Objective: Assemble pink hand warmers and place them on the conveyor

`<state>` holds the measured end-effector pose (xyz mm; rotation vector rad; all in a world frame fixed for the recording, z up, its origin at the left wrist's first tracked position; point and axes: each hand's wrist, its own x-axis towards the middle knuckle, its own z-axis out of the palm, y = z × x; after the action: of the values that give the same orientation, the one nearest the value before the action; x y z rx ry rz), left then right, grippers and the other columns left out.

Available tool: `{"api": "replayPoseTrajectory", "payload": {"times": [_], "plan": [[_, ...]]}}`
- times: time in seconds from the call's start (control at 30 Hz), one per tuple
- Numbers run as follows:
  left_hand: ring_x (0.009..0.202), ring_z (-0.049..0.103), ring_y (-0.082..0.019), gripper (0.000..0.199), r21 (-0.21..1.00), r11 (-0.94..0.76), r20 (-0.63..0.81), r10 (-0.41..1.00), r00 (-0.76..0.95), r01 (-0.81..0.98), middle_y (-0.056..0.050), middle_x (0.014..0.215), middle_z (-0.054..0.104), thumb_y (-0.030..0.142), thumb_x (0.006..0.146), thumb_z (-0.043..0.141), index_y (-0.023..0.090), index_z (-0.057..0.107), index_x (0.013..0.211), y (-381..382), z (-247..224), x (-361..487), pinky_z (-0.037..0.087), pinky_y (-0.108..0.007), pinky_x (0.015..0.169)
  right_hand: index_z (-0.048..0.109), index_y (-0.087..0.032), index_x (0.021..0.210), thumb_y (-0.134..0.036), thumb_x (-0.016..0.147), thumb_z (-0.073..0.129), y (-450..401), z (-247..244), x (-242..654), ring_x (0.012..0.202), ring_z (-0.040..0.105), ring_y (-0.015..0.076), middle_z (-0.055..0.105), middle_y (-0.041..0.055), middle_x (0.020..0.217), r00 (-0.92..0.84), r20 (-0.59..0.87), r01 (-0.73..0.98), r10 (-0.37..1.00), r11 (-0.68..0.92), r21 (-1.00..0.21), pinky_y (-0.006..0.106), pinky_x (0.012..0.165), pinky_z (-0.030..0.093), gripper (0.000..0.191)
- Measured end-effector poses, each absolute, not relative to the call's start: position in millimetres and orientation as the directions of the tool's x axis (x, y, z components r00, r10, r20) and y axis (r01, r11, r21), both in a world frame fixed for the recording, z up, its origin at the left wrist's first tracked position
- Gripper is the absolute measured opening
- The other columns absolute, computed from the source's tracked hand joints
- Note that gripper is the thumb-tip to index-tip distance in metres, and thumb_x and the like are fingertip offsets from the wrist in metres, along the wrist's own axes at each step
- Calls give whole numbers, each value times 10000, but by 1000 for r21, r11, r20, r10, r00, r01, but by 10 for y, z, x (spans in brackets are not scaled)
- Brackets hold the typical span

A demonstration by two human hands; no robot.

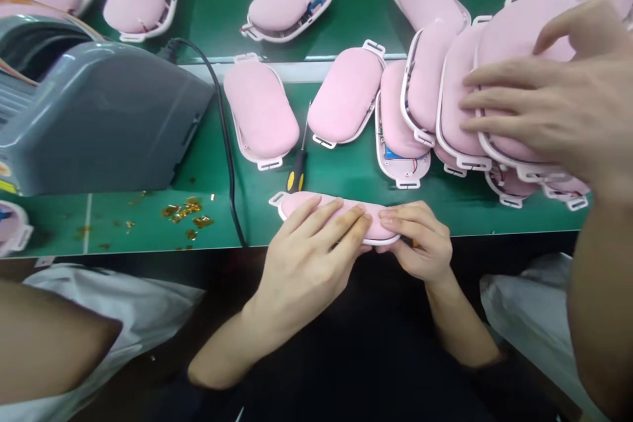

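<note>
At the table's front edge I hold a pink padded device (383,227), an oval shell with a white rim and a strap loop showing at its left end. My left hand (316,244) lies over its top, fingers bent across the pink cover. Around the right end, my right hand (420,237) pinches it with fingers on top and the thumb underneath. The device's underside is hidden from me. Just beyond it lies a screwdriver (298,171) with a black and yellow handle.
Similar pink devices (262,109) lie on the green table (346,178), some with wires exposed. At right, another person's hand (544,92) rests on a stacked device (529,26). A grey machine (109,112), black cable (230,165) and gold scraps (185,211) are at left.
</note>
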<state>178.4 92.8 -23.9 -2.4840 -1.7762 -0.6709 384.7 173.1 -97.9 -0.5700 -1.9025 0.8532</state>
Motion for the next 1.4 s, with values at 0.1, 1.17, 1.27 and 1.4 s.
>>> {"api": "replayPoseTrajectory", "payload": {"times": [0.1, 1.17, 1.27, 1.4], "plan": [[1092, 775, -222, 232, 274, -383, 428, 870, 244, 882, -15, 1152, 836, 120, 984, 705, 164, 724, 1211, 927, -314, 1808, 568, -380, 1007, 771, -277, 1260, -156, 928, 797, 1710, -987, 3804, 920, 772, 240, 819, 71, 1038, -410, 579, 34, 705, 646, -763, 408, 773, 631, 354], [863, 810, -180, 178, 493, -456, 673, 739, 7, 741, -14, 978, 849, 299, 1081, 602, 213, 757, 1060, 826, -415, 1577, 650, -338, 824, 689, -236, 1280, -230, 974, 713, 1640, -607, 3653, 1016, 726, 255, 753, 97, 1104, -572, 600, 256, 559, 817, -517, 427, 865, 669, 307], [1107, 777, -252, 199, 430, -399, 749, 659, -73, 810, -81, 1144, 828, 313, 1082, 588, 204, 743, 1140, 755, -523, 1478, 657, -396, 913, 703, -251, 1259, -87, 968, 614, 1653, -199, 3672, 907, 768, 239, 807, 62, 1035, -633, 608, 286, 479, 875, -391, 390, 755, 690, 345], [1205, 722, -279, 380, 478, -320, 827, 480, -295, 818, -111, 1145, 812, 89, 974, 658, 173, 665, 1344, 687, -845, 1290, 654, -403, 935, 704, -208, 1262, -175, 941, 756, 1840, 580, 3711, 813, 770, 249, 815, 72, 987, -595, 721, 422, 355, 902, -96, 378, 688, 650, 327]]}}
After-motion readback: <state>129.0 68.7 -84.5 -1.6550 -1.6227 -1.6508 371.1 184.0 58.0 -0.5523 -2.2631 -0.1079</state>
